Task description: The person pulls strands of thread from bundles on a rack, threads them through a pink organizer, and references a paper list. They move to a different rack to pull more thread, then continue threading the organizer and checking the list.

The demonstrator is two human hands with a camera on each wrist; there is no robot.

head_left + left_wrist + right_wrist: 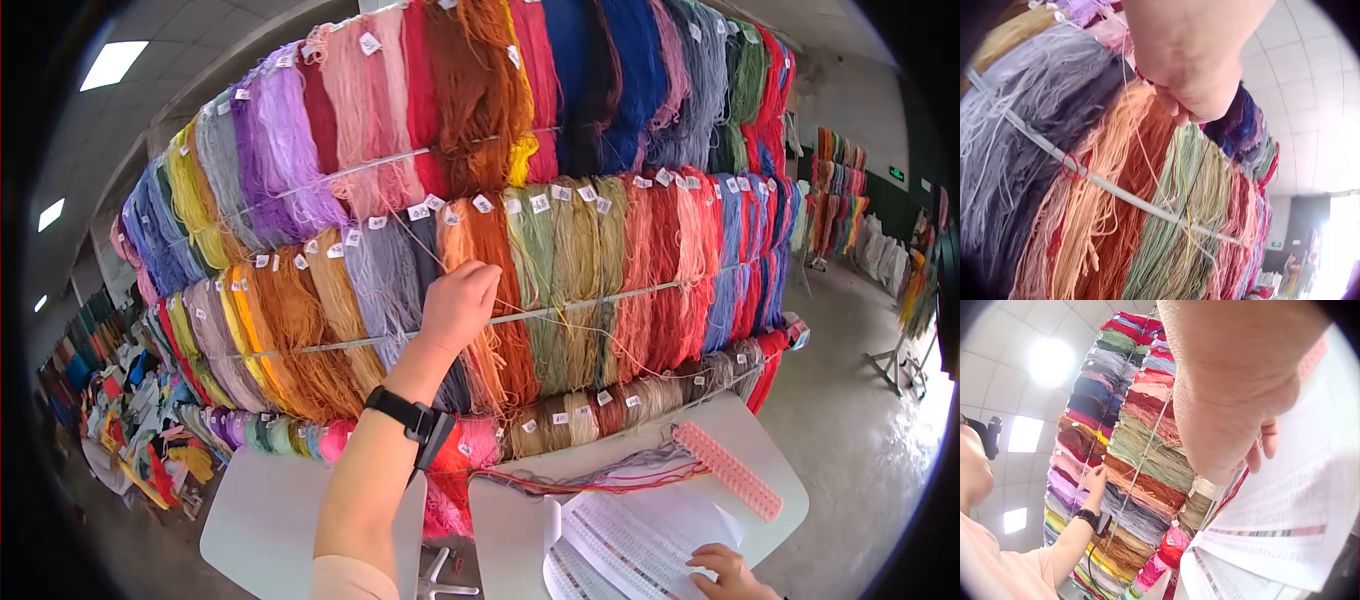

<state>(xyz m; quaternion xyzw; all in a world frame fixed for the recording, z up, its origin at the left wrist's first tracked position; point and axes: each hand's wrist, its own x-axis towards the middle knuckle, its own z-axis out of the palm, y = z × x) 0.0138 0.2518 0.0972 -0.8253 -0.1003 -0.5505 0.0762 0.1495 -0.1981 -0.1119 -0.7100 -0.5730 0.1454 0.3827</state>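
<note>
My left hand [462,303] is raised to the top of a peach yarn skein [484,345] in the middle row of the rack. Its fingers are curled in a pinch at the peach strands; the fingertips are mostly hidden behind the hand in the left wrist view. A loose pale thread [1147,165] hangs past this hand and slants down across the orange and green skeins. Low at the right, my right hand [728,574] rests over printed sheets [640,535] with relaxed, slightly bent fingers. Columns of small print and colour blocks cover these sheets.
Tagged skeins in many colours hang in rows, crossed by metal rods [590,303]. On the white table [775,455] lie a pink perforated strip [727,470] and loose grey and red threads [600,476]. Heaped yarn [140,420] lies far left; another rack [838,195] stands behind right.
</note>
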